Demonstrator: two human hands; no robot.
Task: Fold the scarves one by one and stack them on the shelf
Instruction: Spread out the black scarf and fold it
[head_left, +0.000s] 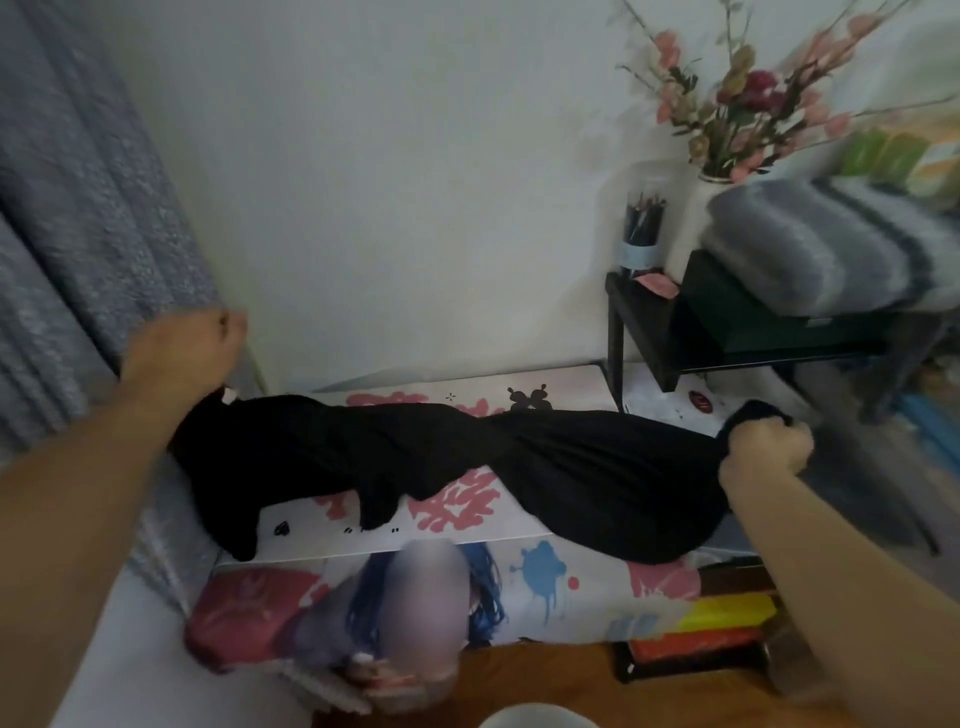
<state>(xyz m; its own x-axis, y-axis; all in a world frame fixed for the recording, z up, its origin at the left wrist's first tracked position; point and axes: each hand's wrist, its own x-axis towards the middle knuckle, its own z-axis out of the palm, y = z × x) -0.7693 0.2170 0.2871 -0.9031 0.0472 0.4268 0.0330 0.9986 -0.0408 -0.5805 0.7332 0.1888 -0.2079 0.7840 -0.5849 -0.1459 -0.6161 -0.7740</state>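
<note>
A long black scarf (467, 457) hangs stretched and twisted between my two hands, sagging onto the printed white surface (467, 519) below. My left hand (192, 348) grips its left end, raised near the curtain. My right hand (766, 441) grips the right end in a fist, lower and near the black shelf (644, 322). On top of that shelf lies a folded grey striped scarf (821, 249) resting on a folded dark one (737, 317).
A grey curtain (78, 208) hangs at the left. On the shelf stand a vase of pink flowers (727, 104) and a jar of pencils (644, 228). Coloured boxes (711, 623) sit at the lower right, and a white rim (535, 717) shows at the bottom edge.
</note>
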